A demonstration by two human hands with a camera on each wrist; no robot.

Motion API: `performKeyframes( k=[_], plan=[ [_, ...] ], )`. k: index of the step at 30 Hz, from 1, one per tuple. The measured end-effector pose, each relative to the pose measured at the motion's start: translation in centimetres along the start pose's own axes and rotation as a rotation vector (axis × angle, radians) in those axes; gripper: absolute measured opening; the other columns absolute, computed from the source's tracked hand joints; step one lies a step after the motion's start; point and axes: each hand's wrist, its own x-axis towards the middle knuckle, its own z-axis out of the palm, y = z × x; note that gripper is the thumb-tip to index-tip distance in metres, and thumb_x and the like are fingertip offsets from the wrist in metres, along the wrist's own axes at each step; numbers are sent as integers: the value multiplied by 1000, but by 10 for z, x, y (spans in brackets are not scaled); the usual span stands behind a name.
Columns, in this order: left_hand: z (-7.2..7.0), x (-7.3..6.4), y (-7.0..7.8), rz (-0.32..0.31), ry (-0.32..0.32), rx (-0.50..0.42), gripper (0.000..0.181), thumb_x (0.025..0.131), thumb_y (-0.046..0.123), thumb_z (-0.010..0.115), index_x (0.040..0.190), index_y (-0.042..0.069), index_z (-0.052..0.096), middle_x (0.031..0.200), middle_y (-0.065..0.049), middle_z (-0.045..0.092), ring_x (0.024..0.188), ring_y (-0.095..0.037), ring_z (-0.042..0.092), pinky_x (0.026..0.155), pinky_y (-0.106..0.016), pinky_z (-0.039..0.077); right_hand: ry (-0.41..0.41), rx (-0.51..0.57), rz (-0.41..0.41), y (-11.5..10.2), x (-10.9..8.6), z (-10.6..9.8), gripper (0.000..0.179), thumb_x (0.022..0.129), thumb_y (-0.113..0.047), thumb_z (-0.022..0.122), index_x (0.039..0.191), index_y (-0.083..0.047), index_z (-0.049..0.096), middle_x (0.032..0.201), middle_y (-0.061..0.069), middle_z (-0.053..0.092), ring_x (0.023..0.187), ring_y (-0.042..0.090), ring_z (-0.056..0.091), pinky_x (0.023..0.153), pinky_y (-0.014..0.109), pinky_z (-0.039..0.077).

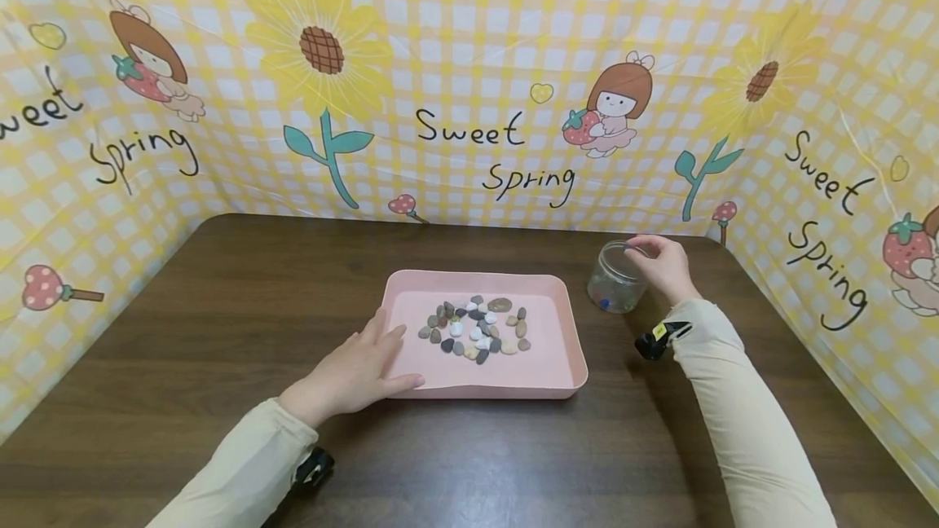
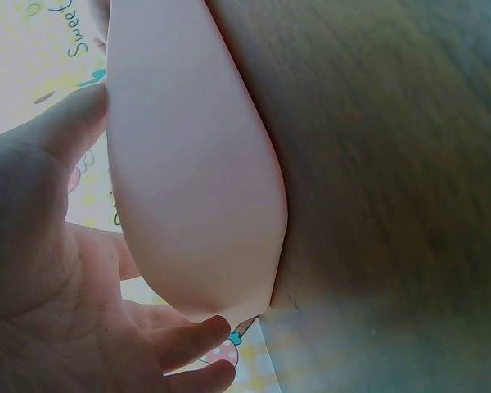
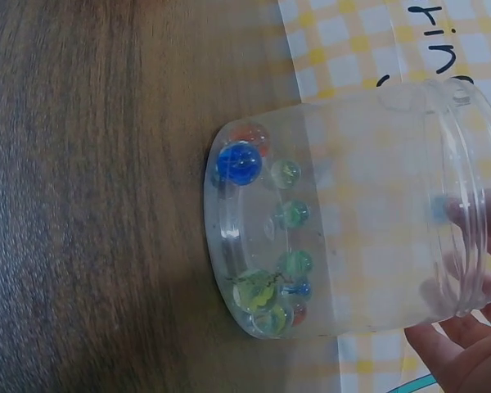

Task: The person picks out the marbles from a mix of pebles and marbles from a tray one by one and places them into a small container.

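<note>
My left hand (image 1: pixel 348 371) rests along the left end of a pink tray (image 1: pixel 561 332), its thumb over the front rim and fingers spread. Seen close in the left wrist view, the fingers (image 2: pixel 192 344) lie at the tray's outer wall (image 2: pixel 200 164). Inside the tray is a loose cluster of small grey, brown and white pebbles (image 1: pixel 456 330). At the mouth of a clear jar (image 1: pixel 618 290), my right hand (image 1: pixel 666 266) pinches a small blue marble (image 3: pixel 439 207) between thumb and finger. Several glass marbles lie on the jar's bottom, among them a large blue marble (image 3: pixel 240 163) and a yellow-green marble (image 3: pixel 254 291).
Everything stands on a dark wooden table (image 1: pixel 220 332). A yellow checked cloth (image 1: pixel 455 39) with sunflowers and lettering hangs behind and along both sides. The jar stands right of the tray, near the table's back edge.
</note>
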Motion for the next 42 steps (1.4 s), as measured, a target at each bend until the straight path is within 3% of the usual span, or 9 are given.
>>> performKeyframes(
  k=[6,9,12,15,18,21,24,27,42],
  plan=[
    [0,0,-1,11,6,-1,83,84,57,57,140,-1,39,150,-33,16,133,-49,31,107,-59,30,-16,-13,10,-1,-1,-2,27,90,-12,59,107,7,63,120,26,61,108,36,60,94,39,46],
    [1,0,-1,14,10,3,82,84,57,57,140,-1,39,150,-34,16,133,-49,32,107,-59,30,-4,-17,-9,-3,-1,-2,26,89,-13,60,106,6,64,115,26,63,92,12,64,84,21,46],
    [1,1,-2,17,11,3,82,84,56,58,140,-1,39,150,-34,16,133,-49,32,107,-59,30,22,-2,-57,-6,-1,-3,25,88,-12,61,104,7,65,109,28,65,76,-13,53,73,6,40],
    [1,1,-2,20,12,4,82,84,56,57,139,-1,39,150,-34,16,133,-49,32,107,-58,30,42,45,-106,-10,0,-3,25,88,-11,62,103,9,65,108,30,64,71,-23,47,69,0,38],
    [1,1,-2,21,13,6,82,84,57,57,140,-1,39,150,-34,16,133,-49,32,107,-58,30,46,72,-126,-18,1,-4,26,88,-12,62,104,8,65,114,27,63,76,-20,50,71,0,39],
    [1,1,-2,21,13,7,83,84,57,57,140,-1,39,150,-34,16,133,-49,32,107,-58,30,22,83,-130,-29,0,-4,27,89,-15,61,106,6,64,123,23,60,94,-1,61,80,6,44],
    [1,1,-2,21,14,5,82,84,57,57,140,-1,39,150,-34,16,133,-49,32,107,-59,30,-21,120,-138,-41,-2,-1,28,90,-15,60,108,7,63,129,22,56,114,24,58,94,25,48],
    [1,1,-2,18,12,1,82,84,57,57,140,-1,39,150,-34,16,133,-49,31,107,-59,30,-66,164,-143,-52,-4,3,28,90,-13,60,108,7,62,133,23,52,124,35,49,103,44,42],
    [1,0,-2,15,11,-1,83,84,57,57,140,-1,39,150,-34,16,134,-49,32,107,-58,30,-294,265,-183,-95,-20,44,27,90,-18,62,111,-1,63,138,14,50,136,28,38,112,46,31]
  ],
)
